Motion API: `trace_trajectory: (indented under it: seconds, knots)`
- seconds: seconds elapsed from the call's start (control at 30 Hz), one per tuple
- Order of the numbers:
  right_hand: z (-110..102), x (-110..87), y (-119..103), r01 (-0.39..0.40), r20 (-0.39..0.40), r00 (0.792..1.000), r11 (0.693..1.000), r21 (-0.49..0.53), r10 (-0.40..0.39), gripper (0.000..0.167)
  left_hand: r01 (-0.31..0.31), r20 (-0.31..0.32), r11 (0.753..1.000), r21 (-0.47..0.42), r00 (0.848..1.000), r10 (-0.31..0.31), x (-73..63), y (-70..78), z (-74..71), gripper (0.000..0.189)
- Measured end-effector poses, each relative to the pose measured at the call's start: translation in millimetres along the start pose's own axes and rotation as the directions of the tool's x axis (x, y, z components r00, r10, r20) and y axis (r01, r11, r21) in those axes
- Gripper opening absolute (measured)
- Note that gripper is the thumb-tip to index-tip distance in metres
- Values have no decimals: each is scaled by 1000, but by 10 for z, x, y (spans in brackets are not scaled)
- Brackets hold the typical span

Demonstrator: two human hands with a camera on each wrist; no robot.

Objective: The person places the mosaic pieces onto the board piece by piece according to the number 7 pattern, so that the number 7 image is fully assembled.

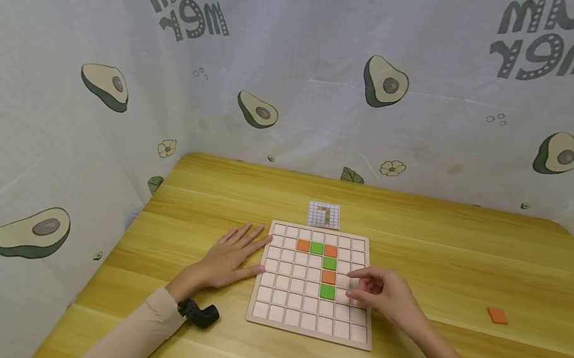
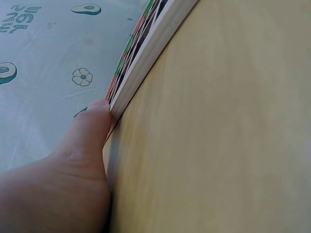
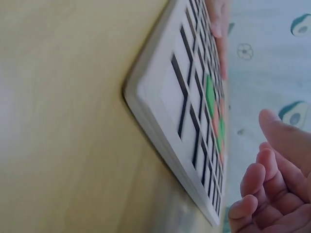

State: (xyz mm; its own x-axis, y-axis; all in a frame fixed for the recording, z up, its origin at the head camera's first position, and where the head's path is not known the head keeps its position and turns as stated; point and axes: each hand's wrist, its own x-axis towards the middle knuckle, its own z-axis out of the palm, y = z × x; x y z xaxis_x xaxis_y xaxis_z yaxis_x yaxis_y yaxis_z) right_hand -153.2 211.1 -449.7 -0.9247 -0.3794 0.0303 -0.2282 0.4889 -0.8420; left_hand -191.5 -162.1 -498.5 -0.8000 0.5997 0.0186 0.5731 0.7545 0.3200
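Observation:
A square wooden grid board lies on the table with flat orange and green tiles in some of its cells. Three tiles run along an upper row: an orange one, a green one and another orange one. Below the last, a column continues green, orange, then a green tile. My left hand rests spread on the table, its thumb against the board's left edge. Over the board's right side hovers my right hand, thumb and fingers parted with nothing between them.
A small printed card with a coloured grid pattern lies just behind the board. One loose orange tile sits on the wooden table at the right. A printed white curtain hangs along the back and sides.

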Motion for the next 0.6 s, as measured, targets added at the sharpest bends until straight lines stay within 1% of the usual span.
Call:
trace_trajectory:
  seconds: [0.1, 0.3, 0.47, 0.6]
  knots:
    - [-134, -56, 8, -9, -22, 1000, 1000, 20, 9, 33, 1, -1, 1000, 0, 1000, -1, -1, -3, 9, 70]
    - [-380, -223, 56, -18, -90, 996, 999, 48, 22, 35, 5, 0, 1000, 0, 1000, -5, -6, -3, 14, 70]
    - [-533, -378, 158, -17, -133, 991, 1000, 27, 20, 34, -1, -5, 1000, -4, 1000, 1, -1, -7, 14, 69]
    - [-639, -494, 225, -39, -166, 985, 999, -4, 38, 34, -4, -4, 1000, -7, 1000, 4, 0, 0, 11, 69]
